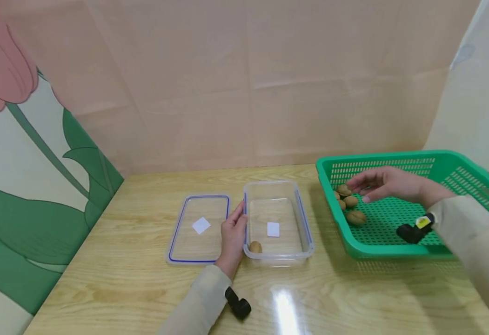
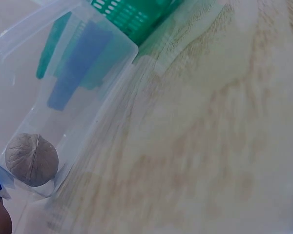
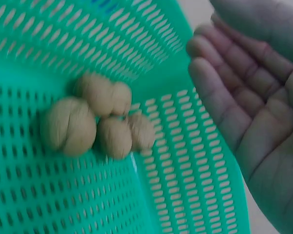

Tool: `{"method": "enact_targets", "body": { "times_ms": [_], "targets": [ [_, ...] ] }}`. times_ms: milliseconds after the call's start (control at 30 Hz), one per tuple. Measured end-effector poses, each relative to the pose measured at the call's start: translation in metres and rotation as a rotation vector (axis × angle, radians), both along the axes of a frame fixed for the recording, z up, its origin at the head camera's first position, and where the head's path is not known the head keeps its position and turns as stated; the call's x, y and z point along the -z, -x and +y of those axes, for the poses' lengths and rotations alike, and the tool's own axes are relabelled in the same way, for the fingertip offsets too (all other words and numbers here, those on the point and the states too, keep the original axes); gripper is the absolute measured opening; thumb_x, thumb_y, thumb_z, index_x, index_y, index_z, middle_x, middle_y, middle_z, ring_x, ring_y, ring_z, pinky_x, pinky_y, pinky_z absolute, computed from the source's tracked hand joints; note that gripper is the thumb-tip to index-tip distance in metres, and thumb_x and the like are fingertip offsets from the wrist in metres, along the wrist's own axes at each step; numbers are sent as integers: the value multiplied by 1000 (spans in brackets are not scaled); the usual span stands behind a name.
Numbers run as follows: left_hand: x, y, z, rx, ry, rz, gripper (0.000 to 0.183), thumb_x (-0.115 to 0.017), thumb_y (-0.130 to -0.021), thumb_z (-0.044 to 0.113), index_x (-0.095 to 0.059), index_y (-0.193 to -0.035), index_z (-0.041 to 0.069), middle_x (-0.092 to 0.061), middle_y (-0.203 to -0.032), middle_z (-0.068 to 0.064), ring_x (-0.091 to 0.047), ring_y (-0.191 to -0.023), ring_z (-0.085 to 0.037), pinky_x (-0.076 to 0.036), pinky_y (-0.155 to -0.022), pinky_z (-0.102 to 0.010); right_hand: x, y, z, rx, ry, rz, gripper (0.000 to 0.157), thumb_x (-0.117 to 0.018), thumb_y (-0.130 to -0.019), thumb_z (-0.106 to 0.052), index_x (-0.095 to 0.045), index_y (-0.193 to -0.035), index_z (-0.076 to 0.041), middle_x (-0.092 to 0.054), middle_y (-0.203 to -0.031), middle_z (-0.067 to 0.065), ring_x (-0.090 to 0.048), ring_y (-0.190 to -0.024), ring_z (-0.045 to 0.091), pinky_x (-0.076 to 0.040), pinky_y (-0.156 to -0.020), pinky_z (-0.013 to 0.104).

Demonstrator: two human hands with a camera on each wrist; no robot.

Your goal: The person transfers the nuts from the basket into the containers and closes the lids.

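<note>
My left hand (image 1: 232,235) rests with extended fingers along the left side of a clear plastic food container (image 1: 304,218). One walnut (image 1: 255,247) lies in that container's near left corner; the left wrist view shows the same walnut (image 2: 31,160) through the wall. Over the green basket (image 1: 378,251) is my right hand (image 1: 388,184), its fingers loosely bent beside several walnuts (image 1: 356,217) at the basket's left side. In the right wrist view its bare palm (image 3: 268,131) faces the walnuts (image 3: 71,126), apart from them and holding nothing.
A clear lid (image 1: 198,204) with a blue seal lies flat to the left of the container. White paper squares show on the lid and at the container's bottom. Behind the wooden table (image 1: 123,260) hangs a beige sheet (image 1: 244,93).
</note>
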State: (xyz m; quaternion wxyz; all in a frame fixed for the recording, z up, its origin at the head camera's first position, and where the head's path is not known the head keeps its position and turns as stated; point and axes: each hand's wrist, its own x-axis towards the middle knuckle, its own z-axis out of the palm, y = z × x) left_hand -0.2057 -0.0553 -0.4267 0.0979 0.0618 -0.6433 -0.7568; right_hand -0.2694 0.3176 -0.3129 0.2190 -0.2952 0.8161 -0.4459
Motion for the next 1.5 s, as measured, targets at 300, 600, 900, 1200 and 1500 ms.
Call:
{"method": "enact_targets", "body": {
  "times_ms": [300,600,900,1200,1500],
  "targets": [
    [0,1,-3,40,-19,-26,42,-50,-91,3,-47,-133,5,-44,-140,-5,-33,-135,-19,-29,-111,-33,9,12,6,-83,-118,-30,44,-65,-83,-4,-50,-123,6,-60,-121,-3,-54,-107,-2,-50,-86,20],
    [0,-1,-2,19,0,-14,42,-50,-91,5,-49,-132,9,-47,-139,-1,-34,-134,-16,-29,-111,-31,25,25,2,-148,-166,-117,50,-69,-76,-4,-50,-118,15,-59,-119,11,-55,-106,1,-48,-91,20],
    [-2,-5,-4,29,-4,-11,42,-49,-91,6,-47,-133,6,-44,-141,-5,-33,-134,-17,-28,-111,-31,35,26,2,-134,-214,-116,51,-73,-72,-5,-54,-114,15,-59,-118,19,-53,-103,-5,-51,-92,30],
    [-2,-6,-4,7,5,12,42,-49,-90,5,-49,-132,5,-47,-139,-4,-35,-133,-17,-29,-111,-31,41,28,-2,-125,-316,-149,50,-76,-70,-10,-58,-114,5,-55,-122,22,-52,-105,-3,-49,-95,36],
    [0,-5,-3,5,1,3,41,-49,-90,5,-50,-131,6,-48,-138,-4,-36,-133,-19,-30,-110,-32,44,27,-4,-120,-405,-100,50,-79,-66,-9,-64,-113,-4,-60,-118,14,-53,-110,21,-52,-87,29]
  ]
}}
